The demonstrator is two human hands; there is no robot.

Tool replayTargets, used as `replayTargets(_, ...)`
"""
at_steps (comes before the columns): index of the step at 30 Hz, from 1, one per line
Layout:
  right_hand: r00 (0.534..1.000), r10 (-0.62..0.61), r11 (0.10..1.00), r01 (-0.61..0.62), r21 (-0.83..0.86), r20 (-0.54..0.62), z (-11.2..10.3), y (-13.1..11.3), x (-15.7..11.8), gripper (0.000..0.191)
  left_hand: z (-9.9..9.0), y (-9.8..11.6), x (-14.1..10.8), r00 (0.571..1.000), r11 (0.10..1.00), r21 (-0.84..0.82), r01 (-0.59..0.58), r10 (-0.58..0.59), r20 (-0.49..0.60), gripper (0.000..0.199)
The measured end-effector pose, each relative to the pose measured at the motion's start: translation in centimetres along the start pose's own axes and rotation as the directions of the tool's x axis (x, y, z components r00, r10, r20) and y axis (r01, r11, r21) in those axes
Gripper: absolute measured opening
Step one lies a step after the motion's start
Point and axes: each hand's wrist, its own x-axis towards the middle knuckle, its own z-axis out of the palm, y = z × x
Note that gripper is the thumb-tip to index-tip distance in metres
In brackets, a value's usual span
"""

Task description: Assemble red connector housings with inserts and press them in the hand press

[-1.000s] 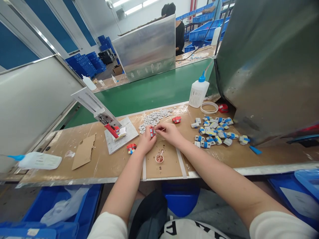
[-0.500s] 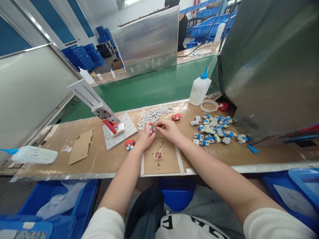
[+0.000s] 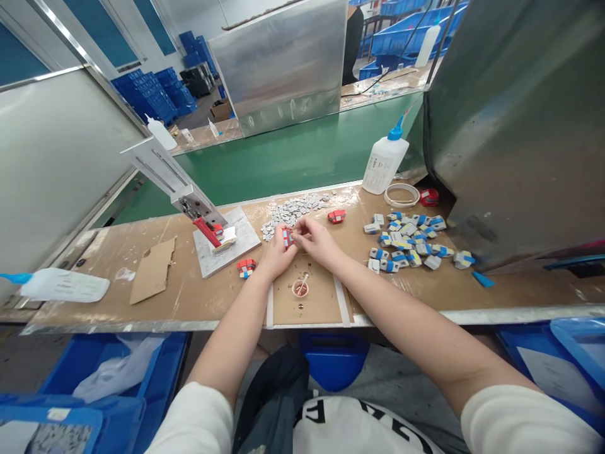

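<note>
My left hand (image 3: 278, 252) is closed around a small red toy car (image 3: 287, 238) with pale blue patches, at the middle of the bench. My right hand (image 3: 317, 243) is pinched against the car's right side; whatever its fingertips hold is hidden. Just beyond both hands spreads a heap of small grey flat pieces (image 3: 295, 210). A second red toy car (image 3: 336, 216) stands to the right of that heap, and more red pieces (image 3: 246, 268) lie left of my left wrist. Below my hands sits a small cup (image 3: 300, 288) of reddish liquid with a thin stick in it.
A clamp press (image 3: 208, 230) on a marble-like base (image 3: 243, 230) stands left. Many white, blue and yellow blocks (image 3: 411, 243) cover the right side, near a squeeze bottle (image 3: 385, 161) and a tape roll (image 3: 401, 195). Cardboard (image 3: 154, 271) and another bottle (image 3: 66, 285) lie far left.
The camera view has tilted slightly. My right hand's fingers have curled a little closer over the red toy car; my left hand keeps its hold.
</note>
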Motion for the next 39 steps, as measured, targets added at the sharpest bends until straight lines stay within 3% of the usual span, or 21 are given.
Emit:
replayTargets(3,0.996,0.004,0.999,0.0,-0.04,0.091,-0.5,0.0,0.1,0.016,-0.2,-0.1,-0.1,1.0,0.999,-0.045,-0.019,0.019,-0.015,0.032)
replayTargets(8,0.946,-0.116,0.958,0.187,-0.219,0.302,-1.5,-0.9,-0.4,0.027,-0.4,-0.2,-0.3,0.987,0.983,-0.088,-0.161,0.16,-0.022,0.029)
replayTargets(18,0.887,-0.301,0.821,0.428,-0.378,0.351,-0.9,-1.1,-0.9,0.023,-0.7,-0.6,-1.0,0.966,0.966,-0.046,-0.254,0.252,-0.053,0.03)
replayTargets(23,0.923,-0.258,0.862,0.353,-0.364,0.284,-0.1,-1.2,-1.4,0.023,-0.4,-0.9,-1.0,0.952,0.954,0.017,-0.299,0.299,-0.067,0.03)
replayTargets(26,0.942,-0.203,0.909,0.282,-0.306,0.266,-0.3,-1.2,-1.3,0.022,-0.1,-0.8,-0.8,0.969,0.97,-0.037,-0.241,0.238,-0.069,0.03)
replayTargets(30,0.928,-0.179,0.925,0.273,-0.265,0.328,-1.0,-1.3,-1.0,0.02,0.0,-0.7,-0.6,0.992,0.978,-0.167,-0.126,0.119,-0.052,0.029)
replayTargets(39,0.931,-0.175,0.899,0.284,-0.333,0.32,0.0,-0.8,-1.3,0.013,-0.3,-0.9,-0.6,0.992,0.981,-0.148,-0.122,0.121,-0.017,0.032)
